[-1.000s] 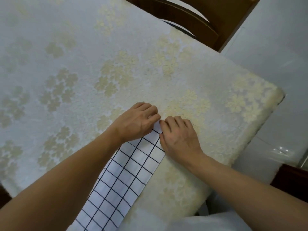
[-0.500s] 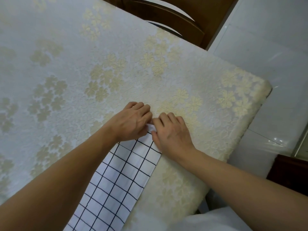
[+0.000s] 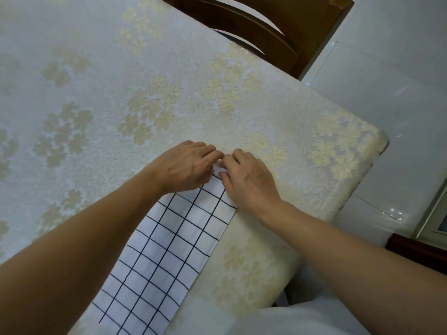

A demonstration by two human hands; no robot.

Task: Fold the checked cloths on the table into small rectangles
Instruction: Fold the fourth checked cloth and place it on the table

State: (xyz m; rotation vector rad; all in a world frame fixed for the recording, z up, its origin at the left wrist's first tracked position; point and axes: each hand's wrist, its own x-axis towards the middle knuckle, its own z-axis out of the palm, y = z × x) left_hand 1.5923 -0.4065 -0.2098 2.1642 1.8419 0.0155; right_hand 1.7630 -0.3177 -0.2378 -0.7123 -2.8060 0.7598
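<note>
Grip on far end of checked cloth [image 3: 169, 250]: left hand [image 3: 186, 165] and right hand [image 3: 249, 180] both pinch it, fingers curled; long narrow strip on desk [image 3: 108, 88].

The long folded strip of cloth [image 3: 169, 250] is white, crossed by thin dark lines, navy or nearly black, that make a grid of even squares. Under it, the surface [image 3: 96, 97] wears a pale off-white covering with a fine crackled pattern, scattered with clusters of soft gold flowers. The gold looks warmer and yellower toward the right-hand corner. Past the far edge, the curved-back wooden chair [image 3: 266, 30] is a dark brown. The glossy floor tiles [image 3: 387, 68] are light grey-white. A plain white garment [image 3: 302, 320] shows at the bottom.
</note>
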